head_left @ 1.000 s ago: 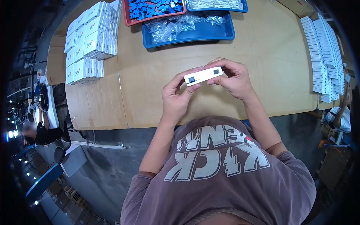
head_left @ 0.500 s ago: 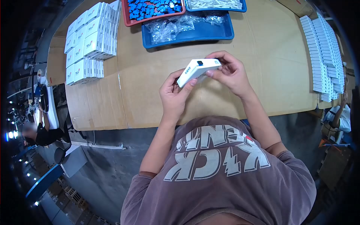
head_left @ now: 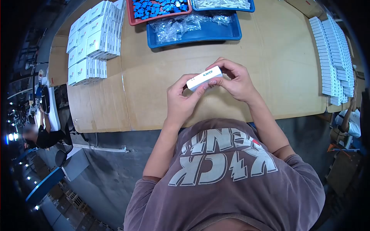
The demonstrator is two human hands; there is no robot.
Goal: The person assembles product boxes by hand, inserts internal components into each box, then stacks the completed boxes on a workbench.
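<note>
A small white box (head_left: 204, 78) is held above the table between both hands, its narrow side with dark lettering turned up toward me. Fingers of my left hand (head_left: 180, 96) are closed on its left end, the thumb along the near edge. At the other end, my right hand (head_left: 238, 81) grips it with the thumb in front and the fingers behind. The far faces of the box are hidden.
White boxes (head_left: 92, 36) stand stacked at the left, and more (head_left: 331, 57) at the right. At the back are a blue tray (head_left: 192, 41) of clear plastic bags, a red tray (head_left: 160, 21) of blue pieces and another blue tray (head_left: 225, 9) of white pieces. People sit beyond both sides.
The white box has been rotated in my hands, so its lettered narrow side now faces up instead of its side with a dark square. Both hands stay on it.
</note>
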